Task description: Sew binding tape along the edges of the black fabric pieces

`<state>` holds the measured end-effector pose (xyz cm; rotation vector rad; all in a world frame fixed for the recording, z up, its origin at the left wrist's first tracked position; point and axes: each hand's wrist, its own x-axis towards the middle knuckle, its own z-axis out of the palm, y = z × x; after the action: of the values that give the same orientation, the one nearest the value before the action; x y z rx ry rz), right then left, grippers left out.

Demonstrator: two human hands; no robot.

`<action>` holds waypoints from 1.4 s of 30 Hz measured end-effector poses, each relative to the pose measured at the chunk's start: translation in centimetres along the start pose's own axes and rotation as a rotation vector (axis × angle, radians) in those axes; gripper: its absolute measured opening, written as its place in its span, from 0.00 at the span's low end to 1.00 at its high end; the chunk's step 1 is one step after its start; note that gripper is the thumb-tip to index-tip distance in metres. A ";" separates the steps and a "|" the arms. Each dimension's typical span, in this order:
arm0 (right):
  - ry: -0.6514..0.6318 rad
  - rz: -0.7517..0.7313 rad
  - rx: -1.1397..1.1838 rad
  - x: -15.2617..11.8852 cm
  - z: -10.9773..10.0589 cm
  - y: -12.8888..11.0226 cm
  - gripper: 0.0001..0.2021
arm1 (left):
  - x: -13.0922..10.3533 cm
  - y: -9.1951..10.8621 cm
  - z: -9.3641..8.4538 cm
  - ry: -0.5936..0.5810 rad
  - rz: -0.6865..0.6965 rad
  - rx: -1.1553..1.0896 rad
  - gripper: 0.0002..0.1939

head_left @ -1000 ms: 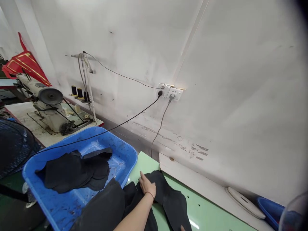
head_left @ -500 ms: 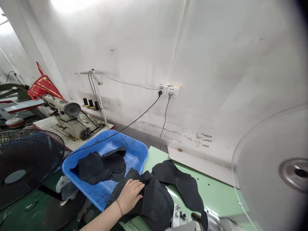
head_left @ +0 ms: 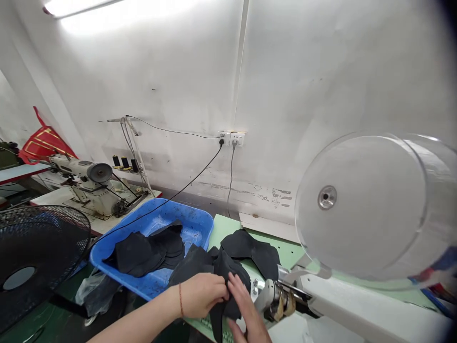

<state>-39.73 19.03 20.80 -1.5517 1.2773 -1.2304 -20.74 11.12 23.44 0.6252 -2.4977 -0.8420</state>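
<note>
My left hand (head_left: 202, 294) is curled closed on the near edge of the black pieces (head_left: 217, 267), pinching the top layer. My right hand (head_left: 246, 312) lies just right of it, fingers straight and flat, touching the same edge; I can't tell whether it grips anything. Both hands are on the stack, the left more fully over it. The stack sits on the green table (head_left: 303, 267), stretching away from my hands to the far right. Left of it is the blue bin (head_left: 194, 221) holding more black pieces; right of my hands, the machine's nose (head_left: 274, 300).
</note>
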 end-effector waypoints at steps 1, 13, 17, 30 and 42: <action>-0.155 0.014 -0.093 0.7 -0.3 -0.3 0.20 | -0.3 1.3 -0.2 -0.016 0.003 0.012 0.12; -0.363 0.197 -0.007 -0.9 -2.1 -3.8 0.22 | -1.3 6.8 1.2 0.171 -0.428 -0.507 0.10; -0.315 0.170 -0.060 -1.2 -2.6 -3.9 0.22 | -0.5 7.0 1.7 0.170 -0.439 -0.630 0.10; -0.215 0.178 -0.106 -1.5 -3.6 -4.6 0.16 | 1.0 7.4 3.9 0.215 -0.511 -0.883 0.14; -0.212 0.376 0.110 -3.3 -7.1 -3.0 0.21 | 3.6 8.1 5.7 0.307 -0.407 -0.675 0.07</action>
<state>-46.02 23.01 24.72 -1.2552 1.2678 -0.8589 -28.83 17.55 25.35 0.9317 -1.6768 -1.5083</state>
